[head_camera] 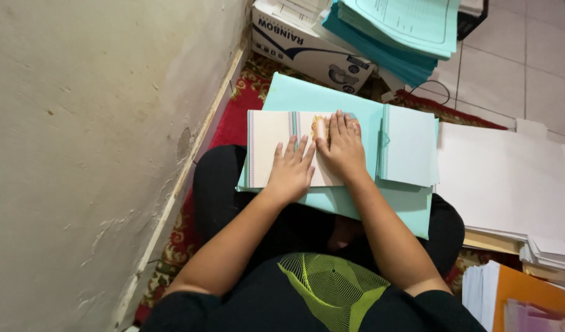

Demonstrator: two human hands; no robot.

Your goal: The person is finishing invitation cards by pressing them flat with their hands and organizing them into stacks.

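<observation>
Two hands, palms down, on a cream sheet with thin teal stripes near its edges. Location of the sheet: on top of a teal board across the lap, slightly left of the board's centre, near the wall.

Left hand: fingers spread, flat on the lower middle of the sheet. Right hand: fingers straight and close together, pressing beside a gold emblem near the sheet's centre line. Grip of both: released, grasping nothing, contact by palm and finger pads only.

Probable step: flattening or creasing the sheet along its middle.

1. Anchor with the left palm; allow no sliding on the smooth board.
2. Press with the right finger pads, not the nails, to avoid marking the emblem.
3. Work from the centre line outward, with even pressure.
4. Check alignment of the striped edges before pressing hard.
5. Hold the board level on the lap; tilt risks shifting the folded stack just beside the right hand.
6. Avoid disturbing the white paper pile on the floor to the right.
</observation>
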